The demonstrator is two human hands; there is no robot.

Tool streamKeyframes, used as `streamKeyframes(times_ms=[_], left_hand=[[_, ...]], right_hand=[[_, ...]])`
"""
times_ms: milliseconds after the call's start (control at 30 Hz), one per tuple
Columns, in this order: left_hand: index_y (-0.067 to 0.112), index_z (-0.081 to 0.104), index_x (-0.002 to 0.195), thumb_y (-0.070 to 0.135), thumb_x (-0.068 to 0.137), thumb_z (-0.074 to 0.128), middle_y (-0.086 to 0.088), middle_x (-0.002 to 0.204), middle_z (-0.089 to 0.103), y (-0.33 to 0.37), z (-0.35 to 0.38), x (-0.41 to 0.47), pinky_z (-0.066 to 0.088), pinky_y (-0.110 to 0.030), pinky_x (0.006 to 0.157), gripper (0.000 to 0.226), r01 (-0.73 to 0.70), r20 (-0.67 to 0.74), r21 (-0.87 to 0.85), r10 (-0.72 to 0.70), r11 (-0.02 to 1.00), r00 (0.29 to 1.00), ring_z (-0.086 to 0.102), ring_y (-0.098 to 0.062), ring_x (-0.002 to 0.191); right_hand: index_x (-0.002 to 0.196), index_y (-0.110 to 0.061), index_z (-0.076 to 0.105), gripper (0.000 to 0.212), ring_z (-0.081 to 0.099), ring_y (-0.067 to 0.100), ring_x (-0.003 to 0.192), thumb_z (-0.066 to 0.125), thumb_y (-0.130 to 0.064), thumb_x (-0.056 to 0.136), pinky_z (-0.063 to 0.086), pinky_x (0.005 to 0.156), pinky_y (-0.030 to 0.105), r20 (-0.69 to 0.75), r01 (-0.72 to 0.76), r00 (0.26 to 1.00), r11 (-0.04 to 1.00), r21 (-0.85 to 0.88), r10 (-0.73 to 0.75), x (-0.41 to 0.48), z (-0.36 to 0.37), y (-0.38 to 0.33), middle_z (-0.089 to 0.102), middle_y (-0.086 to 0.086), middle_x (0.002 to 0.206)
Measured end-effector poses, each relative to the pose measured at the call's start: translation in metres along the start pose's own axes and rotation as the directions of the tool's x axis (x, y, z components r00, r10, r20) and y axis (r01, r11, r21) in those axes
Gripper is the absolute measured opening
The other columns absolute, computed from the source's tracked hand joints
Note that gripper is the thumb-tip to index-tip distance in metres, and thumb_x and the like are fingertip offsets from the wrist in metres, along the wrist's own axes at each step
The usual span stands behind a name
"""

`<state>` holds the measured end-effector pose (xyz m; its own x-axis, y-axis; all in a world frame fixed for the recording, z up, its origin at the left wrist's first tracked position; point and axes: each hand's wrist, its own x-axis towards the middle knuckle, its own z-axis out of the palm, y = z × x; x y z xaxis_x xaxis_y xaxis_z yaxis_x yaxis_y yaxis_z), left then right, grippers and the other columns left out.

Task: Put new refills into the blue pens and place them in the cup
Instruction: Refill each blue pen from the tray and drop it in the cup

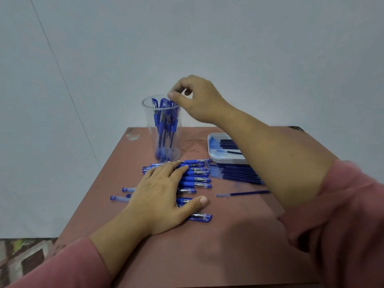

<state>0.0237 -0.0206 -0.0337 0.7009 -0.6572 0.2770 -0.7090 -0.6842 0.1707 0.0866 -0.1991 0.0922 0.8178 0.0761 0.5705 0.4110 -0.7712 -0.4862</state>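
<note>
Several blue pens [164, 121] stand in the cup [146, 113], centre frame; a dozen-odd wait on the table [228, 235] under the flat left hand [160, 192]. Right hand [195, 100] curls at the rim, grip unclear; refills [234, 173] lie right.

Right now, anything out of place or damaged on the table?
One refill lies alone on the table, apart from the refill stack by the tray. Its far-left corner looks chipped.
</note>
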Motion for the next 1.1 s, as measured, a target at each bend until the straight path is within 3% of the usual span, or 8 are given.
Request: streamKeyframes(times_ms=[100,267,433,567,733,900,1000,1100], left_hand=[[0.030,0.031,0.148,0.090,0.072,0.013,0.013,0.153,0.029,-0.001,0.000,0.000,0.016,-0.029,0.115,0.099,-0.006,-0.003,-0.012,0.006,1.000,1.000,0.026,-0.007,0.139],[0.030,0.028,0.149,0.091,0.069,0.011,0.014,0.153,0.026,-0.002,-0.001,0.001,0.013,-0.028,0.116,0.101,-0.014,0.007,-0.021,0.015,1.000,1.000,0.022,-0.006,0.140],[0.029,0.028,0.149,0.091,0.070,0.012,0.014,0.152,0.026,-0.003,0.001,0.002,0.015,-0.029,0.116,0.101,-0.020,0.008,-0.024,0.020,1.000,1.000,0.023,-0.006,0.139],[0.029,0.025,0.150,0.092,0.070,0.012,0.013,0.153,0.025,-0.004,0.002,0.003,0.014,-0.029,0.117,0.103,-0.013,0.028,-0.033,0.014,0.999,0.999,0.021,-0.006,0.140],[0.030,0.018,0.151,0.093,0.067,0.006,0.010,0.156,0.017,-0.003,0.001,0.004,0.013,-0.044,0.118,0.106,-0.005,0.086,-0.005,0.006,1.000,0.996,0.015,-0.008,0.143],[0.033,0.025,0.149,0.089,0.071,0.010,0.015,0.152,0.024,0.000,-0.005,0.006,0.005,-0.047,0.120,0.097,-0.007,0.068,-0.096,0.014,0.995,0.998,0.018,-0.004,0.141],[0.033,0.044,0.138,0.077,0.083,0.028,0.019,0.130,0.049,-0.002,-0.009,0.013,0.025,-0.037,0.115,0.072,-0.086,-0.037,-0.160,0.082,0.983,0.996,0.042,-0.001,0.122],[0.035,0.052,0.130,0.058,0.088,0.046,0.020,0.113,0.061,-0.002,-0.009,0.020,0.046,-0.026,0.093,0.047,-0.161,-0.145,-0.207,0.132,0.965,0.981,0.055,0.001,0.103]], right_hand=[[0.098,-0.026,0.070,0.019,0.043,0.002,0.094,0.055,-0.037,0.095,0.032,0.083,0.019,0.047,0.000,0.999,0.998,-0.062,0.002,-0.013,0.000,0.003,0.051,-0.016,0.095],[0.101,-0.030,0.067,0.012,0.046,-0.002,0.092,0.064,-0.033,0.090,0.031,0.079,0.004,0.102,0.022,0.995,0.994,-0.102,-0.012,-0.070,-0.023,0.006,0.053,-0.017,0.097],[0.096,-0.034,0.070,0.013,0.049,0.003,0.098,0.070,-0.038,0.084,0.040,0.087,0.022,0.373,0.045,0.927,0.976,-0.211,0.038,-0.130,-0.023,0.026,0.059,-0.015,0.096],[0.096,-0.033,0.072,0.018,0.044,0.002,0.092,0.072,-0.044,0.081,0.039,0.083,0.024,0.416,0.046,0.909,0.981,-0.187,0.037,-0.149,-0.010,0.035,0.053,-0.019,0.088],[0.093,-0.030,0.071,0.014,0.041,0.003,0.085,0.070,-0.039,0.084,0.036,0.081,0.024,0.398,0.115,0.917,0.962,-0.248,-0.007,-0.146,0.001,0.034,0.044,-0.023,0.080],[0.090,-0.025,0.068,0.006,0.050,0.004,0.083,0.068,-0.030,0.086,0.041,0.078,0.024,0.329,0.077,0.944,0.971,-0.226,0.002,-0.145,-0.006,0.036,0.058,-0.016,0.084],[0.090,-0.030,0.064,0.003,0.058,0.004,0.083,0.067,-0.029,0.087,0.044,0.072,0.016,0.254,-0.036,0.965,0.990,-0.135,0.070,-0.147,-0.015,0.040,0.064,-0.014,0.084],[0.088,-0.035,0.061,0.007,0.059,-0.003,0.083,0.065,-0.030,0.086,0.042,0.072,0.008,0.129,-0.031,0.991,0.997,-0.065,0.039,-0.147,-0.019,0.042,0.064,-0.019,0.082]])
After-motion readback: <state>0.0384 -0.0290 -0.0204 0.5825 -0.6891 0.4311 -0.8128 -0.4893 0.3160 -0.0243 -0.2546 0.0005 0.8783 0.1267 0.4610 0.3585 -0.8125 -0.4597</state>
